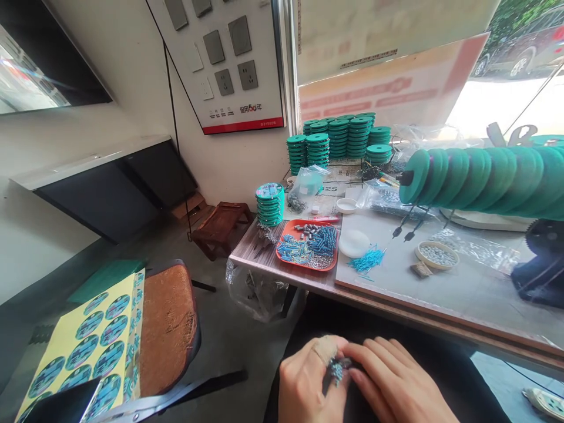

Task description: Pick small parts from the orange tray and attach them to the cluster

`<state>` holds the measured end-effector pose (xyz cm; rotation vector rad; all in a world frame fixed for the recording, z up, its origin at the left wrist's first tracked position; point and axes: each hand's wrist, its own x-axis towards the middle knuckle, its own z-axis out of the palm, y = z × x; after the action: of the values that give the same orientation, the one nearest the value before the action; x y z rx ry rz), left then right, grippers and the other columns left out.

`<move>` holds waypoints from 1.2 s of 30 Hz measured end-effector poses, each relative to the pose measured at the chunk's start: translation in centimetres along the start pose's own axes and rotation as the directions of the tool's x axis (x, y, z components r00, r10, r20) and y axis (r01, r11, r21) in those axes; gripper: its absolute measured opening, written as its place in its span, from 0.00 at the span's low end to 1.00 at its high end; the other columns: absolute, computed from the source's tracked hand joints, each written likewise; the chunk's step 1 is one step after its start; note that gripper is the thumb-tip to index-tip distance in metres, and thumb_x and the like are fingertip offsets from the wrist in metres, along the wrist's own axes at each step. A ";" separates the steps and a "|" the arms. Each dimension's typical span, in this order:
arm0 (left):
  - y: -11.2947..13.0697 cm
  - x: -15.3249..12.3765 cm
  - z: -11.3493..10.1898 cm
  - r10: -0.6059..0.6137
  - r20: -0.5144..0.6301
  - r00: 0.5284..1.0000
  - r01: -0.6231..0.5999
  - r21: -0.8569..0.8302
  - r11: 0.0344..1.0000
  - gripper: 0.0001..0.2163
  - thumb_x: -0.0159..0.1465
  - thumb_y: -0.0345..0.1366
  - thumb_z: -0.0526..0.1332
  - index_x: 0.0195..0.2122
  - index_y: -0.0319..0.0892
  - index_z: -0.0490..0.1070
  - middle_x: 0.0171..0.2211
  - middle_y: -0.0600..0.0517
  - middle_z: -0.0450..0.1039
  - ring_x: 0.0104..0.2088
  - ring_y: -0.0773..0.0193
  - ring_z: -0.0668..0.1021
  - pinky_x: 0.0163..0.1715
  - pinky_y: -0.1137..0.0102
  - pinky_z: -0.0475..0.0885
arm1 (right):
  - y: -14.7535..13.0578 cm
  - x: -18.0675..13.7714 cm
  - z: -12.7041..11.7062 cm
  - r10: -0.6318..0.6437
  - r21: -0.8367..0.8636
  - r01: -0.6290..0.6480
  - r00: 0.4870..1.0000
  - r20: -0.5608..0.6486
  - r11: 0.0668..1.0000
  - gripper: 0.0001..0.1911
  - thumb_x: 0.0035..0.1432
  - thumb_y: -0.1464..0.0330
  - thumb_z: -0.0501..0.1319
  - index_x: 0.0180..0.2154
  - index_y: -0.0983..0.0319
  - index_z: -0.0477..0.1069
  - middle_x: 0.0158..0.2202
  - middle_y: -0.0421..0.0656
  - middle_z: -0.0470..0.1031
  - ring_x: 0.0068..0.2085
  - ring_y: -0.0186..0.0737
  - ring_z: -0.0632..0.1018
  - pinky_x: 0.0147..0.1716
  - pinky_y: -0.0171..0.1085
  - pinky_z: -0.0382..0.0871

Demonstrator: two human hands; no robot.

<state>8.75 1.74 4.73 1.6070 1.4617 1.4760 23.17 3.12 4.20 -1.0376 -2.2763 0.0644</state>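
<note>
- At 5 o'clock in my view, the left hand is closed on a small bunch of blue pieces, which sits between its thumb and fingers; beige tape wraps one finger.
- The right hand is half curled, its fingertips meeting the dark end of that bunch; I cannot tell whether they pinch it.
- Taking my clock from the hands now: at 11 o'clock, by the front edge of the bench, I see an orange-red tray with blue ridged pieces, grey cylinders and silvery bits.
- At 12 o'clock, a loose heap of thin blue strips lies against a white round lid.
- At 1 o'clock, I have a shallow tub of pale pellets beside a small brown block; beyond it hangs a row of green discs.
- Farther off at 12 o'clock stand stacks of green spools.
- Between 9 and 10 o'clock, a brown seat carries part of a sticker sheet.
</note>
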 end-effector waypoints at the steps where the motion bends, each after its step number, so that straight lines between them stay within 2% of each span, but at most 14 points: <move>1: 0.0 0.0 0.0 0.023 0.014 1.000 -0.023 0.002 1.000 0.17 0.47 0.22 0.63 0.34 0.51 0.79 0.24 0.52 0.79 0.23 0.61 0.78 0.27 0.73 0.71 | -0.1 0.0 0.0 0.026 0.014 -0.026 1.000 0.002 1.000 0.09 0.64 0.69 0.46 0.37 0.59 0.64 0.29 0.39 0.72 0.28 0.34 0.73 0.31 0.34 0.65; 3: 0.1 0.2 0.0 0.006 0.057 0.998 -0.006 -0.002 1.000 0.18 0.48 0.22 0.62 0.35 0.51 0.79 0.25 0.52 0.79 0.24 0.62 0.77 0.27 0.73 0.70 | -0.3 0.0 0.1 0.089 0.057 -0.089 0.996 0.005 0.994 0.11 0.65 0.69 0.45 0.34 0.58 0.63 0.27 0.38 0.70 0.27 0.34 0.72 0.31 0.34 0.65; 6: 0.4 1.0 -0.7 -0.180 0.186 0.966 0.186 -0.013 0.982 0.20 0.44 0.21 0.64 0.36 0.49 0.77 0.28 0.53 0.76 0.25 0.64 0.75 0.24 0.75 0.66 | -0.5 -0.2 0.3 0.150 0.138 -0.145 0.988 -0.032 0.980 0.11 0.66 0.68 0.45 0.34 0.58 0.63 0.27 0.38 0.69 0.28 0.33 0.71 0.30 0.34 0.65; 9: 0.6 2.0 -1.6 -0.263 0.400 0.878 0.304 -0.041 0.952 0.06 0.48 0.31 0.66 0.29 0.42 0.74 0.27 0.51 0.71 0.26 0.65 0.70 0.24 0.74 0.62 | -0.5 -0.3 0.5 0.178 0.205 -0.162 0.982 -0.059 0.965 0.10 0.65 0.67 0.46 0.35 0.58 0.65 0.27 0.38 0.69 0.28 0.32 0.71 0.29 0.33 0.65; 12: 0.4 2.4 -2.1 -0.251 0.474 0.844 0.354 -0.140 0.925 0.11 0.56 0.41 0.61 0.23 0.40 0.68 0.24 0.52 0.65 0.26 0.67 0.66 0.26 0.73 0.60 | -0.3 -0.3 0.5 0.168 0.233 -0.153 0.985 -0.045 0.960 0.09 0.65 0.68 0.48 0.35 0.59 0.65 0.27 0.38 0.69 0.27 0.32 0.71 0.28 0.33 0.65; 14: 0.1 2.3 -2.1 -0.309 0.515 0.800 0.503 -0.293 0.813 0.12 0.55 0.45 0.63 0.24 0.41 0.67 0.23 0.55 0.62 0.21 0.71 0.63 0.21 0.75 0.57 | -0.1 -0.2 0.3 0.141 0.238 -0.126 0.989 -0.046 0.963 0.07 0.64 0.69 0.49 0.36 0.59 0.65 0.27 0.38 0.69 0.27 0.32 0.71 0.27 0.32 0.65; 16: -0.1 2.0 -2.0 -0.375 0.594 0.712 0.677 -0.437 0.593 0.13 0.53 0.46 0.65 0.25 0.42 0.69 0.19 0.60 0.56 0.15 0.77 0.55 0.14 0.77 0.50 | 0.1 0.1 -0.1 0.100 0.223 -0.087 0.994 -0.046 0.971 0.06 0.63 0.70 0.49 0.37 0.59 0.65 0.27 0.38 0.69 0.27 0.32 0.71 0.26 0.31 0.65; 18: -0.1 1.8 -1.9 -0.408 0.658 0.633 0.771 -0.491 0.405 0.12 0.52 0.45 0.66 0.26 0.42 0.69 0.15 0.63 0.49 0.12 0.79 0.47 0.12 0.77 0.42 | 0.3 0.6 -0.7 0.032 0.185 -0.025 0.999 -0.037 0.982 0.06 0.63 0.71 0.50 0.38 0.60 0.65 0.27 0.39 0.71 0.26 0.32 0.72 0.26 0.31 0.66; 19: -0.1 1.8 -2.0 -0.413 0.668 0.619 0.784 -0.496 0.373 0.13 0.52 0.45 0.67 0.25 0.41 0.69 0.14 0.63 0.48 0.12 0.79 0.46 0.11 0.78 0.41 | 0.6 0.9 -1.2 -0.012 0.161 0.018 0.999 -0.040 0.987 0.07 0.63 0.71 0.50 0.37 0.60 0.65 0.26 0.40 0.71 0.26 0.32 0.72 0.25 0.30 0.66; 23: 0.4 2.2 -2.9 -0.397 0.668 0.629 0.770 -0.463 0.440 0.14 0.52 0.45 0.67 0.23 0.40 0.68 0.14 0.62 0.52 0.11 0.81 0.49 0.11 0.77 0.40 | 2.3 1.8 -2.9 -0.170 0.019 0.172 0.983 -0.069 0.985 0.13 0.64 0.73 0.45 0.37 0.61 0.68 0.27 0.41 0.75 0.27 0.32 0.75 0.28 0.30 0.69; 28: 1.4 3.2 -3.9 -0.395 0.648 0.651 0.719 -0.360 0.595 0.16 0.53 0.48 0.64 0.23 0.39 0.67 0.14 0.63 0.50 0.11 0.80 0.48 0.12 0.76 0.39 | 3.6 2.2 -3.0 -0.174 -0.183 0.157 0.981 -0.084 0.971 0.13 0.61 0.73 0.48 0.43 0.62 0.68 0.41 0.47 0.76 0.42 0.41 0.77 0.39 0.39 0.73; 31: 2.3 3.2 -3.7 -0.375 0.585 0.719 0.631 -0.325 0.704 0.16 0.54 0.49 0.63 0.24 0.40 0.67 0.15 0.61 0.53 0.12 0.79 0.50 0.13 0.75 0.41 | 2.4 2.5 -1.9 -0.155 0.005 0.155 0.987 -0.028 0.988 0.11 0.58 0.71 0.52 0.42 0.60 0.67 0.36 0.43 0.77 0.43 0.41 0.76 0.45 0.43 0.71; 34: 2.9 3.9 -3.7 -0.358 0.561 0.746 0.590 -0.310 0.745 0.15 0.55 0.49 0.62 0.24 0.40 0.68 0.20 0.57 0.59 0.14 0.78 0.52 0.13 0.74 0.43 | 1.3 2.5 -1.3 -0.093 0.242 0.104 0.994 -0.055 0.965 0.05 0.59 0.72 0.53 0.32 0.57 0.66 0.26 0.36 0.73 0.34 0.33 0.77 0.52 0.42 0.66; 36: 2.6 5.6 -4.3 -0.335 0.496 0.801 0.477 -0.193 0.857 0.13 0.57 0.46 0.60 0.26 0.41 0.70 0.22 0.56 0.63 0.15 0.75 0.55 0.14 0.74 0.48 | 1.2 2.6 -1.5 -0.059 0.298 0.073 0.997 -0.059 0.952 0.06 0.59 0.72 0.54 0.31 0.58 0.65 0.25 0.36 0.72 0.29 0.30 0.76 0.52 0.40 0.66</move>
<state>4.77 4.92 10.27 1.2235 1.1471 0.9435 23.54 5.44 6.36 -0.7941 -2.1699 0.3433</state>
